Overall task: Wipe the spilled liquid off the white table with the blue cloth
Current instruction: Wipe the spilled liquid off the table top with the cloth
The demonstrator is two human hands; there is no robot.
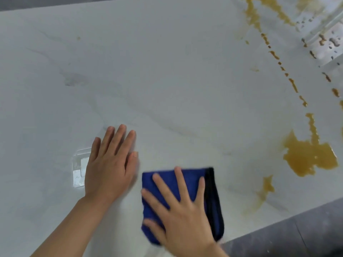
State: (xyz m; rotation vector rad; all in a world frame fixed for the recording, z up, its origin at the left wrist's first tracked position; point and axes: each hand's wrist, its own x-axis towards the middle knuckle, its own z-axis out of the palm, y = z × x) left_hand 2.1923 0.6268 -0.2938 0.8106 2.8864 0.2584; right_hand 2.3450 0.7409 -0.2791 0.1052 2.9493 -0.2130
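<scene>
Head view. The white table (167, 80) fills nearly the whole field; a grey floor (297, 234) shows past its edge at about 4 o'clock, and a grey strip runs along the top left.

The blue cloth (187, 180) lies folded flat on the table at about 6 o'clock, its black-edged side (213, 201) turned toward 3 o'clock. The right hand (183, 214) lies palm-down on the cloth — fingers straight and spread apart, fingertips pointing toward 12 o'clock, none curled round the fabric. The cloth's outline is slightly blurred.

The left hand (109, 164) rests palm-down on the bare table just beside the cloth, at its 9 o'clock side, apart from it; its fingers are straight and held close together, with nothing held. A small clear plastic piece (78, 167) lies partly under the outer edge of this hand.

The spilled liquid (310, 158) is amber. Its largest pool sits at about 3 o'clock from the cloth, well apart from it, with a smaller smear (267, 186) nearer the table edge. A broken trail of drops (293, 84) runs from the pool up toward 1 o'clock — ending in a wider patch (259, 10) at the top. A bright reflection (326, 43) with dark specks lies at the upper right.
</scene>
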